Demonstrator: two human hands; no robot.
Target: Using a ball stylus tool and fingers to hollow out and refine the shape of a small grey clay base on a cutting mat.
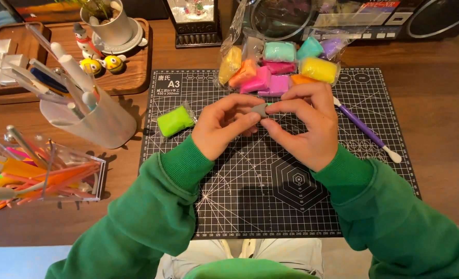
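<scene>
Head view is looking straight down on two hands meeting over the middle of a black cutting mat (270,206). Between the fingertips a small grey lump of clay (261,109) is sitting, pinched from both sides: the left hand (224,126) is pressing it with thumb and forefinger closed on its left end, and the right hand (304,124) is clamping the other end, its fingers curled tightly together over the top. The lump is being held just above the mat's upper half, not resting on it.

Green sleeves (152,217) are running back from both wrists toward the viewer. Just left of the left hand a lime-green clay packet (175,120) is lying on the mat. Beyond the knuckles a heap of wrapped clay packets (278,67) in yellow, orange, pink, mint and purple is sprawling across the mat's top edge. Right of the right hand a purple-handled sculpting tool (366,132) is lying slantwise on the mat. Further out, on the wooden desk (441,103), a translucent cup of tools (87,116) is tilting, and a clear box of orange tools (43,178) is sitting near the left edge.
</scene>
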